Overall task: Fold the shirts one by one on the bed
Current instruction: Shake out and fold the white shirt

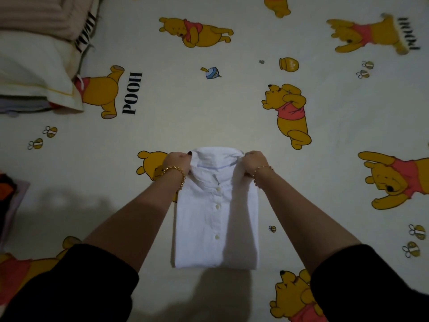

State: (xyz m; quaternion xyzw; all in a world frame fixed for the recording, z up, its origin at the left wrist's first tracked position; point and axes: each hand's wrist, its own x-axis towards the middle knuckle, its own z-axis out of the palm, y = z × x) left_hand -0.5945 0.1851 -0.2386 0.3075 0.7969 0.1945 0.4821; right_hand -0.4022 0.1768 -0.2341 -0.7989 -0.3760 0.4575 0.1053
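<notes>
**Folded white shirt on the bed, both hands at its collar end**

White button-front cotton shirt (216, 219) lies flat on the bed (185, 108), folded to a neat rectangle. Its buttoned front faces up, collar at the far end, bottom fold nearest the person. Four pale btns show down its centre line, and a thin blue line runs inside the neckband.

L hand (177, 161) sits at the shirt's far-left corner, right beside the collar. Its fingers are curled in and grip the fabric at the shoulder edge; one nail shows dark polish. R hand (254, 162) mirrors it at the far-right corner, fingers curled over the shoulder fold and holding the cloth. Forearms angle in from either side of the shirt, wrists overlapping its far corners. Gold chain bracelet (177, 174) on the L wrist, a second gold bracelet (262, 171) on the R. Black sleeves (69, 282) are pushed up near the elbows, either side of the shirt's near end.

Cream sheet (162, 126) w/ yellow cartoon bears in red tops, bees, a honey pot and "POOH" lettering spreads all round the shirt. Well beyond the shirt, far left: white pillow (32, 66) resting on a stack of folded textiles (23, 104), w/ pink striped fabric (34, 12) behind that. Left of the shirt, at the frame edge: dark-and-red item (7, 194), too cropped to ID.
</notes>
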